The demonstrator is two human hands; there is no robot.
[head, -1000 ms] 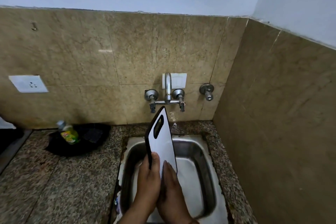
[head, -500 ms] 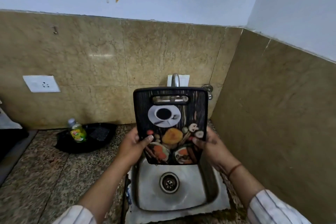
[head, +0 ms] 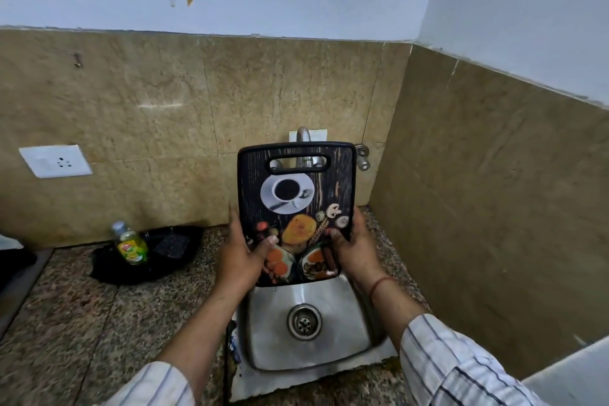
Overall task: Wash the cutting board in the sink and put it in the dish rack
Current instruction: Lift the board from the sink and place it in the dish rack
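- Head view: both hands are gripping the cutting board [head: 296,204] above the sink [head: 356,313]; the left hand [head: 242,257] is clamping its lower left edge, thumb on the printed face, and the right hand [head: 354,249] is clamping the lower right edge likewise.
- A second ago the board was showing edge-on with its white side out; now the printed face is turning squarely toward the camera, held higher.
- I judge the person is inspecting or presenting this side before wetting it; no water is running from the tap [head: 303,135].
- Its long axis is standing upright, handle slot up by the tap, bottom edge hanging over the basin.
- No dish rack is showing; a soap bottle [head: 130,244] is waiting at left.
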